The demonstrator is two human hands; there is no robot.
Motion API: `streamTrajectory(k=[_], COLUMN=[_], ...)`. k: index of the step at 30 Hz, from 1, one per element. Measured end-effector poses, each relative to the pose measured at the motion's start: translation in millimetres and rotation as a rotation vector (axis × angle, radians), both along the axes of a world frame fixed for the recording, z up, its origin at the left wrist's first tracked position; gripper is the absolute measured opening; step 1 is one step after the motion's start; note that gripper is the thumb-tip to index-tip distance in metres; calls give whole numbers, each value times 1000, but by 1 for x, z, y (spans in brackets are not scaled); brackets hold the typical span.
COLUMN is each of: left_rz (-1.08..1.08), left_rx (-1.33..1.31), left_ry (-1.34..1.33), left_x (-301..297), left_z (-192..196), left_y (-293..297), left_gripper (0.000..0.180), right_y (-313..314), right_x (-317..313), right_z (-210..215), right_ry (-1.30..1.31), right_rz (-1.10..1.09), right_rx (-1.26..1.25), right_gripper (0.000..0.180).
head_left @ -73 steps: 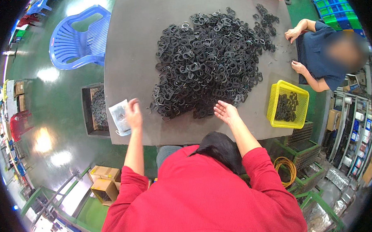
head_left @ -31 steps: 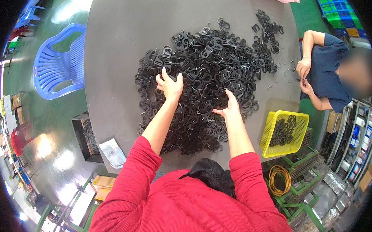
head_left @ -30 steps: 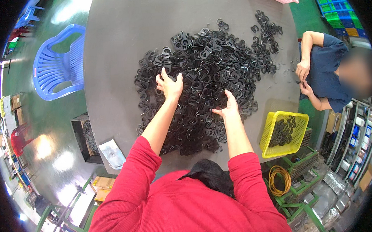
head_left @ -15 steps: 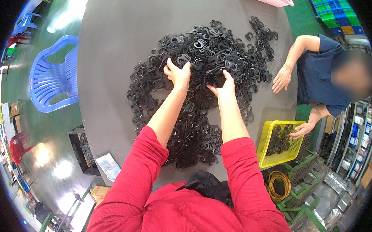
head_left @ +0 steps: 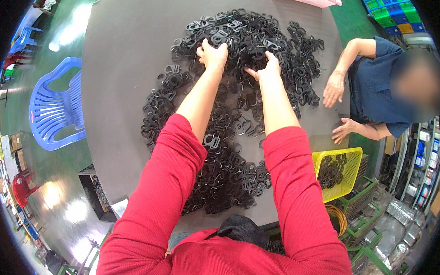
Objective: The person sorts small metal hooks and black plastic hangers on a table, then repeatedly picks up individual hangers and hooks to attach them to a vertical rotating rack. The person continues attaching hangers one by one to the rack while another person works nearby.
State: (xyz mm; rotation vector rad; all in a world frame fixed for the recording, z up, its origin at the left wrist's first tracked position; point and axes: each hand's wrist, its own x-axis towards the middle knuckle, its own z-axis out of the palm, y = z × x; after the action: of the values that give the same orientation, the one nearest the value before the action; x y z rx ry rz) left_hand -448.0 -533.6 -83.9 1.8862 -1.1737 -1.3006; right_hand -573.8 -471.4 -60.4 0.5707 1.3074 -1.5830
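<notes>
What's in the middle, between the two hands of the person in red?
In the head view, part of the heap of small black pieces lies between the left hand and the right hand.

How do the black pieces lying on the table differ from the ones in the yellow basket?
Amount: the table heap is far larger than the basket batch.
Layout: the table heap sprawls unevenly over the table, with bare patches, while the basket batch is gathered within the yellow basket.
Handling: the person's left hand and right hand are at the table heap; no hand reaches into the basket batch.
Shared: both are black, small and jumbled.
</notes>
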Motion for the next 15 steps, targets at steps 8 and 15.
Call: streamTrajectory(k=[8,15], left_rz=[-145,22], left_rx=[-43,55], left_ry=[110,138], left_x=[56,269], left_z=[-1,65], left_y=[-6,180], left_gripper=[77,48], right_y=[16,199], right_x=[5,40], right_z=[58,59], right_ry=[43,93], right_rz=[244,447], right_rx=[38,18], right_gripper=[84,72])
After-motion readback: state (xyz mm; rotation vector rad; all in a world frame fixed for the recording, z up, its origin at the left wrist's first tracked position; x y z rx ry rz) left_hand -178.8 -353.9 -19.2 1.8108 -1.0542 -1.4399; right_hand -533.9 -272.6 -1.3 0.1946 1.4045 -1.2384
